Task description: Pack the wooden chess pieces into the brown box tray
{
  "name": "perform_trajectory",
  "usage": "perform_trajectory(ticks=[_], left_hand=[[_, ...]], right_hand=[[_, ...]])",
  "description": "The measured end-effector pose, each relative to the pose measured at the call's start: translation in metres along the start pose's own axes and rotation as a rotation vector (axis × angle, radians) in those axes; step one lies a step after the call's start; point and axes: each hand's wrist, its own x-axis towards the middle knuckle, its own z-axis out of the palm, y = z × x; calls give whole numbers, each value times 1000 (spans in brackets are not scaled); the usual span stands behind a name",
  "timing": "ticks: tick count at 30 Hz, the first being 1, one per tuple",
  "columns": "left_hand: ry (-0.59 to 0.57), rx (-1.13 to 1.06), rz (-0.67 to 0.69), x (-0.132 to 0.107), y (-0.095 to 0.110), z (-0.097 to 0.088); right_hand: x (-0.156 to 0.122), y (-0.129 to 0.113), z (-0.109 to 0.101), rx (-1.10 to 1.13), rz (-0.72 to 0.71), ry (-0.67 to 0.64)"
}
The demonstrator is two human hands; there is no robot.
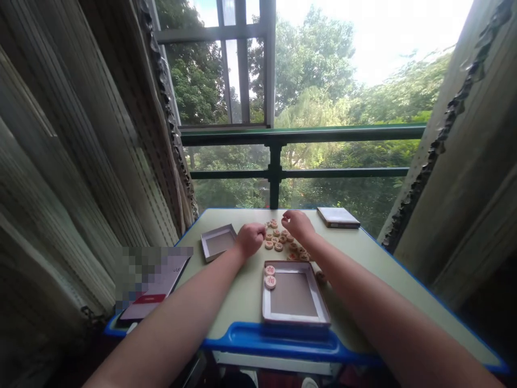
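Observation:
Several round wooden game pieces [278, 241] with red marks lie in a loose pile in the middle of a pale green table [363, 258]. My left hand [250, 238] is curled into a fist at the left edge of the pile; what it holds, if anything, is hidden. My right hand [297, 223] hovers over the pile's far right side with its fingertips pinched together on something too small to name. A shallow white box [294, 293] lies near the front edge, with two pieces [270, 276] in its top left corner.
A second shallow box half [218, 241] sits left of the pile. A flat closed box [338, 216] lies at the far right. Papers with a red band [155, 285] rest on the table's left corner. Curtains flank an open window with a green railing [299, 134].

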Motion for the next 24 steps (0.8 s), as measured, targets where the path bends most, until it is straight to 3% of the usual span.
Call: perform_trajectory(ticks=[4,11,16,19,24], left_hand=[[-38,82,34,-1,1,-4],[-107,144,-6,-1,1,-3],[-196,133,-26,1,2,-3],[-277,82,-56,1,5,-6],[-518,-150,-215,1,9,-17]], right_hand=[[-31,-7,-16,-33,-117,26],[-51,13,-21,34,-18,-137],[-57,17,-31,136,-185,-312],[-65,15,-30,126,-246,-323],[-67,17,-18,108,-226,-285]])
